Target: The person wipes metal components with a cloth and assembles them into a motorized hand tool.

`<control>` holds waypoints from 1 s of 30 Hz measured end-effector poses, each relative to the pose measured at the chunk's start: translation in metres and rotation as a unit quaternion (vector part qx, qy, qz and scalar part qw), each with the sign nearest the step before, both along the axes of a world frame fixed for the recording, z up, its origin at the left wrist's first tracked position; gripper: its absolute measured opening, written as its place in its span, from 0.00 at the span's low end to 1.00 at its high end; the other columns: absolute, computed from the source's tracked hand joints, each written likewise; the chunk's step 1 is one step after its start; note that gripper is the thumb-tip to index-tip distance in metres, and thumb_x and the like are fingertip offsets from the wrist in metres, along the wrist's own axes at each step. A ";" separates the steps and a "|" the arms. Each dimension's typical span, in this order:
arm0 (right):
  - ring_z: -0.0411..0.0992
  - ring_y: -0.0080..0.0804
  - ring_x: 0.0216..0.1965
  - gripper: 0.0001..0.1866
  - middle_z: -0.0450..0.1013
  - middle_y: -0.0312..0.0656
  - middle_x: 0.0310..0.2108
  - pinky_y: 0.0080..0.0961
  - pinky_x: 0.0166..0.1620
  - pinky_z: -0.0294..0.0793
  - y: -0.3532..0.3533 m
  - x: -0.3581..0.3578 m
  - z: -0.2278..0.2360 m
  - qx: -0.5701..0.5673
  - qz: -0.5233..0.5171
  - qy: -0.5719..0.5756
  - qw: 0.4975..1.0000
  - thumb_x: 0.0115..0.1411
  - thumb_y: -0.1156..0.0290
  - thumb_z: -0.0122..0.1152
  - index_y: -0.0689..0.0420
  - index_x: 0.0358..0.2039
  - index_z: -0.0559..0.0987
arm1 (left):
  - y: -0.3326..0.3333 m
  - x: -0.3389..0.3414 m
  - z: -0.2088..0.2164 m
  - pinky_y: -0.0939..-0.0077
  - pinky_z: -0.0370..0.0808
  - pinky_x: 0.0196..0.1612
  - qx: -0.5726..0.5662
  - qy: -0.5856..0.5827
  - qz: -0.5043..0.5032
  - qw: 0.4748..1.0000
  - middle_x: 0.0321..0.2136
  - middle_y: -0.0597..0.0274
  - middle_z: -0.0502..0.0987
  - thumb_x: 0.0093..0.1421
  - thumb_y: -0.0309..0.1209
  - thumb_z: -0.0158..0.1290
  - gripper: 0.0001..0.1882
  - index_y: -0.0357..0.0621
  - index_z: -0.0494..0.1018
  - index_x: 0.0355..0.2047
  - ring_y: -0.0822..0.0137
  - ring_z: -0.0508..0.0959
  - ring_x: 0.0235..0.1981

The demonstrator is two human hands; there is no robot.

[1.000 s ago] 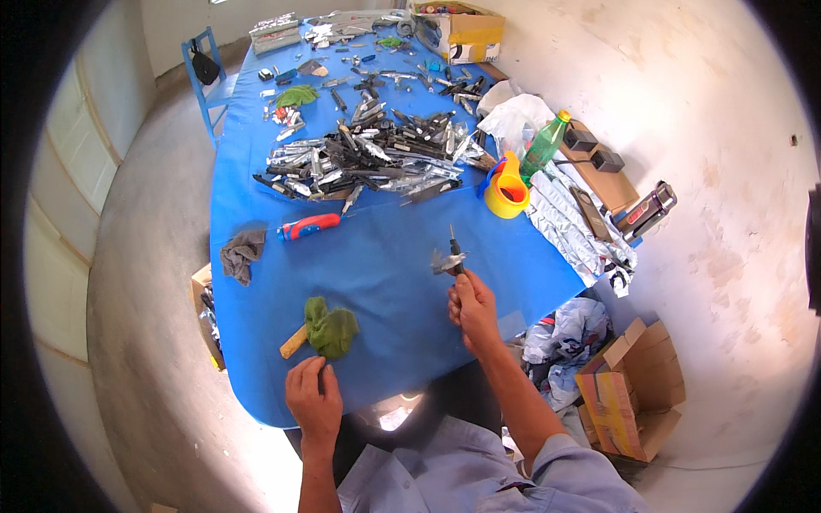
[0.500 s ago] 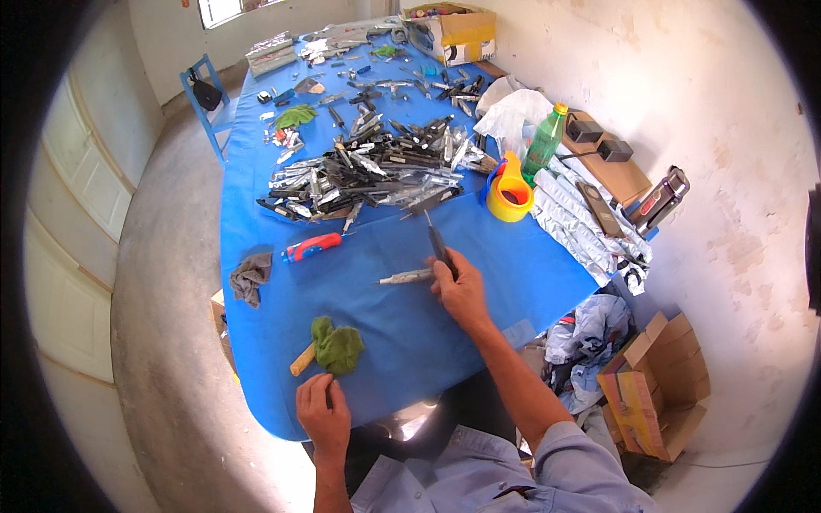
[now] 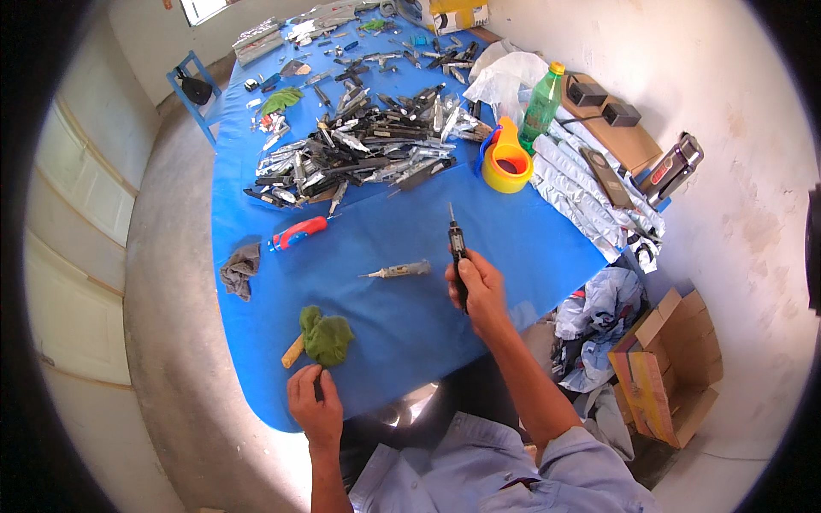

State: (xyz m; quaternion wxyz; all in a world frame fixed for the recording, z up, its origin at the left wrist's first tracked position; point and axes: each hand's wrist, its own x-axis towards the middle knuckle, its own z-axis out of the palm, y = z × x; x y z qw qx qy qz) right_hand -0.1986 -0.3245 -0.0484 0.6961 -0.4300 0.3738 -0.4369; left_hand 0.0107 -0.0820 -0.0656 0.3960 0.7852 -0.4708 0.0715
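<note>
My right hand [image 3: 477, 286] is closed around a slim black pen-shaped tool [image 3: 457, 242] with a thin metal tip, held upright above the blue tabletop. Left of it, a similar tool with a clear, pale body [image 3: 399, 269] lies on the cloth, its thin tip pointing left. My left hand [image 3: 316, 402] rests at the table's near edge, fingers loosely bent and thumb apart, with nothing visible in it. Just beyond it sits a bunched green cloth [image 3: 327, 336] beside a yellowish block [image 3: 293, 351]. A red and blue handled tool [image 3: 298, 232] lies farther off.
A large pile of slim black and silver tools [image 3: 368, 145] covers the table's middle. On the right stand yellow tape rolls [image 3: 507, 162], a green bottle [image 3: 542, 111] and silver packaging [image 3: 577, 192]. A grey cloth [image 3: 240, 270] lies left; an open carton [image 3: 671, 368] stands below right.
My right hand has drawn the black tool back from the pile's near edge, slightly right, and turned it more upright. My left hand stays by the green cloth. The whole view has shifted slightly.
</note>
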 end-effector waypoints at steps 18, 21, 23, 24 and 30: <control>0.65 0.16 0.21 0.16 0.70 0.34 0.24 0.16 0.24 0.64 0.149 -0.032 0.007 0.071 0.120 0.051 0.989 0.70 0.73 0.48 0.66 0.53 0.75 | -0.019 -0.007 0.041 0.66 0.78 0.44 0.036 0.023 -0.016 0.999 0.46 0.50 0.79 0.60 0.27 0.62 0.15 0.38 0.77 0.46 0.53 0.80 0.45; 0.66 0.15 0.22 0.17 0.73 0.34 0.29 0.16 0.24 0.65 0.158 -0.032 0.007 0.063 0.097 0.049 0.992 0.70 0.73 0.48 0.67 0.55 0.75 | -0.037 0.001 0.043 0.63 0.78 0.45 0.043 -0.002 -0.007 0.999 0.48 0.50 0.78 0.61 0.29 0.62 0.16 0.38 0.77 0.48 0.52 0.79 0.46; 0.67 0.15 0.23 0.17 0.74 0.35 0.32 0.15 0.24 0.66 0.164 -0.032 0.006 0.074 0.094 0.054 0.991 0.71 0.73 0.47 0.66 0.55 0.74 | -0.046 0.009 0.034 0.61 0.77 0.45 0.048 -0.068 -0.013 0.996 0.50 0.50 0.78 0.61 0.30 0.62 0.17 0.39 0.78 0.49 0.51 0.79 0.47; 0.67 0.14 0.23 0.17 0.75 0.35 0.33 0.15 0.24 0.66 0.167 -0.032 0.005 0.079 0.093 0.056 0.991 0.71 0.72 0.47 0.66 0.55 0.74 | -0.050 0.010 0.034 0.60 0.77 0.46 0.056 -0.068 -0.018 0.996 0.49 0.50 0.78 0.61 0.31 0.62 0.16 0.39 0.78 0.48 0.50 0.79 0.47; 0.68 0.16 0.22 0.15 0.77 0.37 0.32 0.16 0.23 0.65 0.171 -0.031 -0.001 0.118 0.075 0.061 0.988 0.73 0.68 0.45 0.65 0.51 0.73 | -0.060 0.020 0.024 0.59 0.77 0.45 0.084 -0.012 -0.050 0.995 0.43 0.51 0.79 0.59 0.27 0.61 0.10 0.39 0.81 0.41 0.51 0.80 0.44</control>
